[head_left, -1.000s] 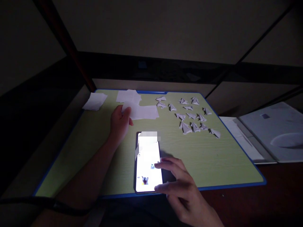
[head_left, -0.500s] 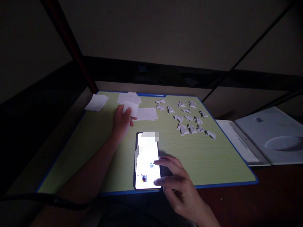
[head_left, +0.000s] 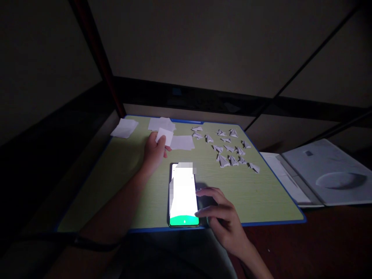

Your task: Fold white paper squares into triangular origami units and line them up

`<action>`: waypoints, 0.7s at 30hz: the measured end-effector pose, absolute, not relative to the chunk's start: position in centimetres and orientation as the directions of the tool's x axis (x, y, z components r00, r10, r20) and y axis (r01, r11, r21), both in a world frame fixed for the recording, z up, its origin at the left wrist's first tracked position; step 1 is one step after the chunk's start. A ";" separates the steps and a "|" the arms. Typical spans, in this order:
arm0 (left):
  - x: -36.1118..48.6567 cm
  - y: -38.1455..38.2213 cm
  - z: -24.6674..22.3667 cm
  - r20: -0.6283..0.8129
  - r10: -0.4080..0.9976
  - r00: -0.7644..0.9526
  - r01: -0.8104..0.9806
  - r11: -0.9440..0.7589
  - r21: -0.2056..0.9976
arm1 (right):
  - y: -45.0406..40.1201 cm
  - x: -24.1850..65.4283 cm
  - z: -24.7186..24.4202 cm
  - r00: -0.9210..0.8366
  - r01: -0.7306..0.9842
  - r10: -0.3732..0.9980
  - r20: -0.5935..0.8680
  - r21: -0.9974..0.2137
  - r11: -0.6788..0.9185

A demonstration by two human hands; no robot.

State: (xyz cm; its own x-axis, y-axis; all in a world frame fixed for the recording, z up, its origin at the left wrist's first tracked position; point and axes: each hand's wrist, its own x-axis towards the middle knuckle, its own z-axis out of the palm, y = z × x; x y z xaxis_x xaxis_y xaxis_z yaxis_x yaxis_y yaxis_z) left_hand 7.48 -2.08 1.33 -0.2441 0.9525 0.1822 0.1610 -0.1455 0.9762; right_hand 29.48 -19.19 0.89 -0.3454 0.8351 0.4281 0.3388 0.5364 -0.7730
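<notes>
Between thumb and fingers, my left hand [head_left: 155, 151] pinches a small square of white paper [head_left: 165, 136], held over loose paper sheets. A smartphone [head_left: 183, 193] lies flat near the front edge of the green table [head_left: 116, 186], its screen lit bright white with a green band along the bottom. My right hand [head_left: 222, 215] is at the phone's right side, fingers apart and holding nothing. Its fingertips are at the edge of the screen; whether they press on it I cannot tell. Several small folded paper planes [head_left: 229, 148] lie in a group on the right half of the table.
Stacks of white paper lie at the back: one at the far-left corner [head_left: 124, 128], one in the middle [head_left: 159, 123], and one beside it [head_left: 183, 142]. An open white box [head_left: 334, 174] stands right of the table. A dark panelled wall [head_left: 188, 46] rises behind.
The phone screen has switched from a view with small cat pictures to mostly white with a green bottom band. My right fingertips have drawn back to the screen's edge. My left hand still holds the paper.
</notes>
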 end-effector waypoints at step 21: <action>7.1 -1.6 0.7 0.192 0.948 -0.253 0.166 -0.153 0.974 | -19.4 29.4 0.8 -0.484 0.474 0.802 0.349 -0.666 0.576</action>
